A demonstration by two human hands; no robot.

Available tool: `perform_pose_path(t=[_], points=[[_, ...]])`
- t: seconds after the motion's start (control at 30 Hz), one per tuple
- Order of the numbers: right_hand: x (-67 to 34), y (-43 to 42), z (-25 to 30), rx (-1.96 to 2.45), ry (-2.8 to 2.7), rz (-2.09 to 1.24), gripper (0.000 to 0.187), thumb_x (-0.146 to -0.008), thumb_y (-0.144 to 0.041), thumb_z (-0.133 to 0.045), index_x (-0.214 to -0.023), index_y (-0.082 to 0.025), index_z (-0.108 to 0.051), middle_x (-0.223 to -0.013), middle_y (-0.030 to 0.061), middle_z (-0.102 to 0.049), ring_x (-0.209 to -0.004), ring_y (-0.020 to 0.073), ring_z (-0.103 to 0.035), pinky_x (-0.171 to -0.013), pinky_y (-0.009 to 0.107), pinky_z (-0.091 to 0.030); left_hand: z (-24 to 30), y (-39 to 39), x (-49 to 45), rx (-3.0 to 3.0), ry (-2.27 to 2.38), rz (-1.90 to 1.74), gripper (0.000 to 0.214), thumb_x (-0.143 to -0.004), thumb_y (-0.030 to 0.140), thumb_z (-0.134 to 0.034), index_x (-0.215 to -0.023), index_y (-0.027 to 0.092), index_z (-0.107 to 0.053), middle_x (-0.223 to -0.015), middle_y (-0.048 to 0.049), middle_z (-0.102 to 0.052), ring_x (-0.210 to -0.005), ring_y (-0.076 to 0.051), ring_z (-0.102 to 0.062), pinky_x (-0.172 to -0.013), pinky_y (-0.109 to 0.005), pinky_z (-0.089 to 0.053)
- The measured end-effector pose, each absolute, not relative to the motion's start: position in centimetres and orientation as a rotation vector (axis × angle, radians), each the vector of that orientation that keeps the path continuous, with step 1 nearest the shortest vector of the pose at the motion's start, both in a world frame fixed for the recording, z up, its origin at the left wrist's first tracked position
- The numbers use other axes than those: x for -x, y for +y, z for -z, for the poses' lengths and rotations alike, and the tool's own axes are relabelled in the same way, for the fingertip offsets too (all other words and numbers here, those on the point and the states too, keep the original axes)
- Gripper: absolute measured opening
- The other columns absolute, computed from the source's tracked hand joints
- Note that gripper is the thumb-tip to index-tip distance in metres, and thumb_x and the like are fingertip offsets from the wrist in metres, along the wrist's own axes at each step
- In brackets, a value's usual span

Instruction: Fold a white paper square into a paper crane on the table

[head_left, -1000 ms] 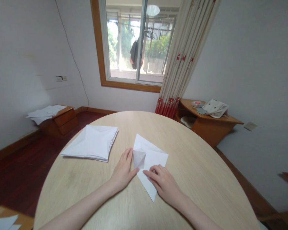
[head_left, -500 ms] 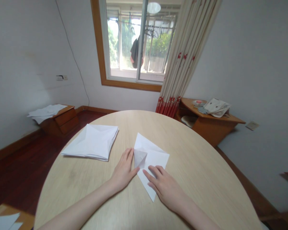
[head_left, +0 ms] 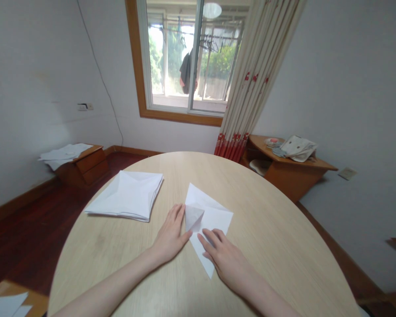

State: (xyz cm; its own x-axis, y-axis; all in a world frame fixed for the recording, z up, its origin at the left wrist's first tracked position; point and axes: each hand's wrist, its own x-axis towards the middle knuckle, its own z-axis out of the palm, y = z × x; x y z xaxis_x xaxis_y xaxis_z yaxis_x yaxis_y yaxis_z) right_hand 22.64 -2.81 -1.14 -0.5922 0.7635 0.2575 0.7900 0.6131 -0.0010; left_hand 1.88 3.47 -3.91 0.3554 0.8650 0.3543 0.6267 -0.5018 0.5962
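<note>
A folded sheet of white paper (head_left: pixel 214 211) lies on the round wooden table (head_left: pixel 270 246), one pointed corner toward me. On its left side a small flap (head_left: pixel 194 216) is folded inward and looks greyer, in shade. My left hand (head_left: pixel 172 231) rests at the paper's left edge, fingers stretched out, fingertips and thumb touching that edge. My right hand (head_left: pixel 224 253) lies over the lower right part of the paper, fingers spread and slightly bent, tips on the sheet near the flap. The paper under my right palm is hidden.
A stack of white paper sheets (head_left: pixel 128 193) sits at the table's left. Beyond the table stand a small drawer cabinet (head_left: pixel 90 165) with papers on the left and a corner shelf (head_left: pixel 290 174) holding a cloth bag on the right. More paper (head_left: pixel 6 304) shows at the lower left.
The flap's tip has shifted very slightly to the right. My right fingers have moved a touch; the left hand and the paper stay almost in place.
</note>
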Motion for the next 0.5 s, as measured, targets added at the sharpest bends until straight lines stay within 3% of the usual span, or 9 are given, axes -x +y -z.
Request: perform_pose_path(t=[0.5], points=[[-22.64, -2.87, 0.80, 1.295, -2.637, 0.187, 0.040, -0.089, -0.014, -0.057, -0.129, -0.016, -0.052, -0.128, 0.0123, -0.058, -0.108, 0.0288, -0.053, -0.088, 0.043, -0.054, 3.89, 3.64, -1.45, -2.249, 1.247, -0.960, 0.071, -0.085, 0.025, -0.058, -0.147, 0.021, -0.024, -0.151, -0.0156, -0.029, -0.141, -0.031, -0.024, -0.113, -0.055, -0.027]])
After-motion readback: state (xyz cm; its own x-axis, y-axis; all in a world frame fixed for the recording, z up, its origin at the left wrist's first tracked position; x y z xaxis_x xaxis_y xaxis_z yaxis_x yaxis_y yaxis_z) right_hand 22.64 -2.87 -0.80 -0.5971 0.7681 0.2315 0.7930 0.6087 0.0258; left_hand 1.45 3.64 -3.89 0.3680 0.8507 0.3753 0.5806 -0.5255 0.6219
